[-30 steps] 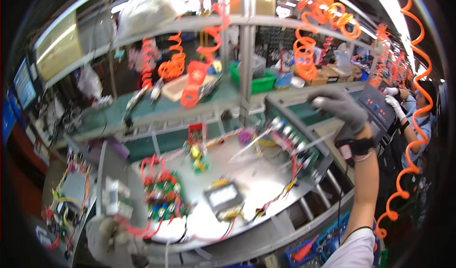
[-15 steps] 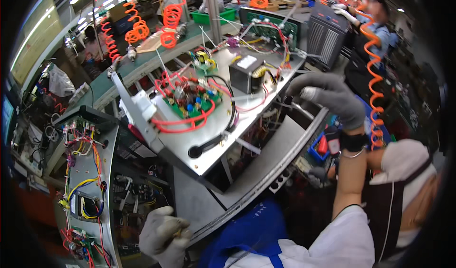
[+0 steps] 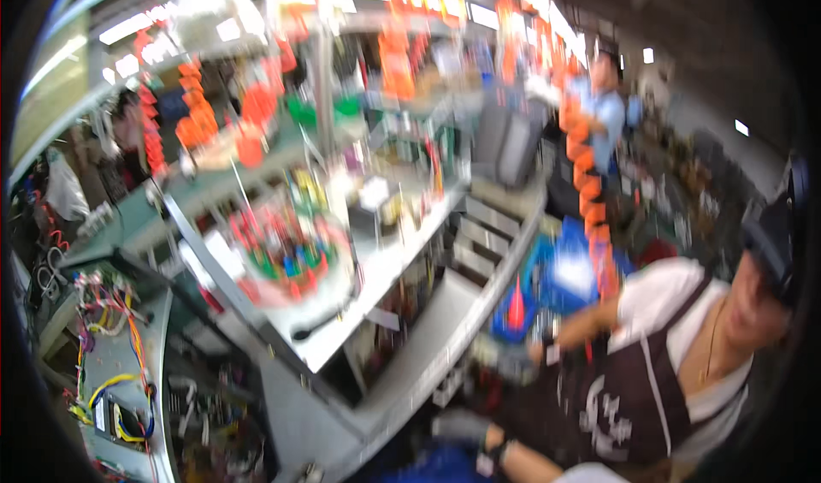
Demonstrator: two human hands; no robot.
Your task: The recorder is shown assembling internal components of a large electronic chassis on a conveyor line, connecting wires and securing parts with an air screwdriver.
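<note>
My right hand [image 3: 466,426], in a grey glove with a dark band at the wrist, is low in the view beside the metal edge of the conveyor [image 3: 410,397]. Its fingers are smeared by motion, and I see nothing in it that I can name. My left hand is not in view. Ahead of me an open electrical chassis [image 3: 342,333] sits tilted on the line. It carries a green circuit board [image 3: 295,260] with red wires and a dark transformer block [image 3: 366,219]. Both hands are apart from these parts.
At left stands a second open chassis [image 3: 150,337] with coloured wires. A co-worker in a brown apron [image 3: 611,402] is close on my right, near blue bins [image 3: 569,265]. Orange coiled hoses [image 3: 584,166] hang around. A grey cabinet [image 3: 506,141] stands farther back.
The view has swung up and to the right and is blurred. My right hand has come down from the chassis's far side to the lower edge. My left hand has left the view.
</note>
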